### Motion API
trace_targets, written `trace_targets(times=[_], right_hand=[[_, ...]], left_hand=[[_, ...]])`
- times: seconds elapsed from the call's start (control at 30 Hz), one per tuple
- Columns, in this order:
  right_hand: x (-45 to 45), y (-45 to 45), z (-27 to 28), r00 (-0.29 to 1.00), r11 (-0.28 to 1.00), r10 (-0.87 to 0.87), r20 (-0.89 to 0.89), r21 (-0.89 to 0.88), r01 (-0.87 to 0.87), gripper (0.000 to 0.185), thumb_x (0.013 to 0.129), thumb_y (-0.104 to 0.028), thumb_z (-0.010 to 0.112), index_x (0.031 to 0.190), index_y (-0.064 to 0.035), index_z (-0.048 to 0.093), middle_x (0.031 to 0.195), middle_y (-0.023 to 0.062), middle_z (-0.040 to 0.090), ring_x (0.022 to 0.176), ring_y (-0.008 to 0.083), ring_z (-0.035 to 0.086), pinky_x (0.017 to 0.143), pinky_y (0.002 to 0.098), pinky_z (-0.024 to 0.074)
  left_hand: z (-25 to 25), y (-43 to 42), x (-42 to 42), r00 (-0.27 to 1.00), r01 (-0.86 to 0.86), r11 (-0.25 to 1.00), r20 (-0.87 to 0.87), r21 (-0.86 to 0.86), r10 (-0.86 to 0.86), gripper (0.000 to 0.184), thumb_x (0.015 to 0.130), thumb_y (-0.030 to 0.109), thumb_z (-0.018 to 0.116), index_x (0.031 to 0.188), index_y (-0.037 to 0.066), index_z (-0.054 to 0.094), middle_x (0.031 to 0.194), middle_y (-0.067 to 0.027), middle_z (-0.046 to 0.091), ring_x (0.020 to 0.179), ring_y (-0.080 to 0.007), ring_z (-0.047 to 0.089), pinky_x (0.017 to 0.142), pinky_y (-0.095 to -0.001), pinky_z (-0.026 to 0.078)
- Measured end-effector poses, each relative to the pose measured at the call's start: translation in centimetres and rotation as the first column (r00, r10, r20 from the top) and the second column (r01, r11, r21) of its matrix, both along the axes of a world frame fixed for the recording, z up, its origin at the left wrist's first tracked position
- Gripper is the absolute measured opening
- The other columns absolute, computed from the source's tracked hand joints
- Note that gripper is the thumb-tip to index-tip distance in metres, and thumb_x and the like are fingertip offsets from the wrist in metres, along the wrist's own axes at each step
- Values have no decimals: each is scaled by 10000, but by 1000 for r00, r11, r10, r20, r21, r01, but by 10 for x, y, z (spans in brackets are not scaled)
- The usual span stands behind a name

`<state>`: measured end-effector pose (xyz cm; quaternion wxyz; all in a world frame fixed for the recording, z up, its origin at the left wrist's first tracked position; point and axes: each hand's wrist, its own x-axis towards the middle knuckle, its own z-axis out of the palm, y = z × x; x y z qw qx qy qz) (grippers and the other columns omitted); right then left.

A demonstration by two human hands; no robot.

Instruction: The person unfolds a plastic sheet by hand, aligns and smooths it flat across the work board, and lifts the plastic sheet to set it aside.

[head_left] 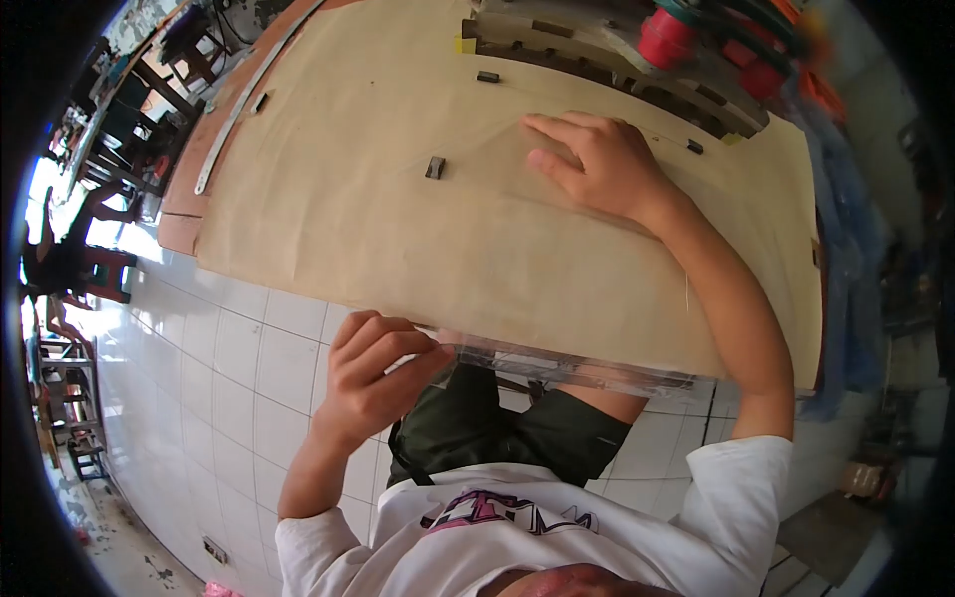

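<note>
A broad sheet of tan paper (368, 229) covers the table in front of me. My right hand (607, 164) rests palm down on it, fingers stretched toward the left and thumb apart. At the paper's near edge, my left hand (376, 373) is closed, with thumb and index finger together beside the left end of a clear plastic film (577, 370). What those fingertips pinch cannot be made out. Small dark blocks lie on the paper: one (436, 167) left of my right hand, another (487, 77) farther back, and a third (694, 146) to the right.
A long metal ruler (244, 109) lies along the left side, near one more dark block (260, 102). Behind the paper stands a curved slotted bar (597, 72). A red-and-green machine (671, 38) is blurred at the back right. Blue plastic sheeting (846, 229) hangs at the right.
</note>
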<state>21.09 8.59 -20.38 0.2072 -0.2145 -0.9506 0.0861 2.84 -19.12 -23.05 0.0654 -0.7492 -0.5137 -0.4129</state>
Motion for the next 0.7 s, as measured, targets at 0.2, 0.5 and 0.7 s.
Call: trace_targets(times=[0.2, 0.5, 0.7], right_hand=[[-1, 3, 1, 1000, 1000, 5, 12, -2, -5, 424, 905, -320, 677, 1279, -120, 662, 946, 100, 692, 727, 262, 624, 708, 367, 512], [0, 3, -3, 997, 996, 65, -44, 64, -62, 386, 916, -275, 678, 1273, -133, 641, 993, 96, 682, 735, 262, 644, 683, 382, 521], [0, -4, -2, 998, 986, 50, -27, 160, -45, 438, 921, -210, 662, 1339, -149, 546, 1043, 98, 665, 752, 306, 672, 694, 420, 548]], left_hand=[[-11, -7, 7, 998, -55, 998, -43, 11, 56, 213, 620, 39, 852, 790, 116, 750, 796, 10, 644, 737, -180, 598, 635, -344, 439], [-7, -7, 17, 991, -131, 988, 25, -78, 133, 129, 711, 56, 814, 782, 84, 710, 999, -63, 732, 1018, -271, 689, 864, -419, 521], [0, -5, 17, 990, -133, 985, 28, -108, 137, 122, 721, 52, 809, 772, 82, 703, 992, -65, 738, 991, -267, 696, 852, -415, 524]])
